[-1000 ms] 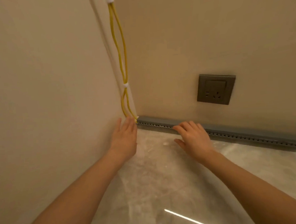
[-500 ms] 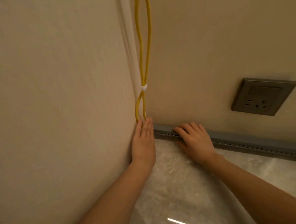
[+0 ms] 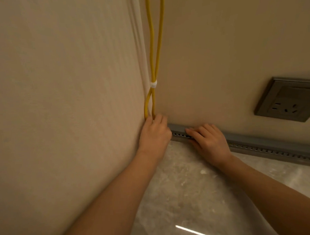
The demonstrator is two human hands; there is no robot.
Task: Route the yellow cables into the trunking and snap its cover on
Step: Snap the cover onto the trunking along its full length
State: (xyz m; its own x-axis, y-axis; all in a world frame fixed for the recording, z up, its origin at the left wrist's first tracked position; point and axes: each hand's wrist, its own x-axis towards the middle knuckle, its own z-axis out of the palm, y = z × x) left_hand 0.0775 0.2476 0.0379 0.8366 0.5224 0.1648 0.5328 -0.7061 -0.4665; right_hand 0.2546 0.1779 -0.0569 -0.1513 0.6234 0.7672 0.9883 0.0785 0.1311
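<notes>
**Op:** Corner of two walls above a pale floor. Grey trunking runs along the foot of the right-hand wall, perforated face toward me, wall socket above it. Yellow cables hang down the corner, bound by a white tie, and part below it.

**Obs:** Hands?

**Op:** My left hand is at the corner where the cables meet the trunking's end; fingers curled around the lower cable ends, I judge, though the grip itself is hidden behind the knuckles. My right hand lies flat and spread on the trunking, holding nothing.

**Obs:** Cover?

**Op:** Cannot tell whether it is on. I judge the step to be feeding the cables round the bend.

**Obs:** Advice?

**Op:** Keep the right hand pressing the channel steady; ease the cables in with a gentle curve, no kink at the corner. Seat them fully before any cover goes on, or it may pinch.
</notes>
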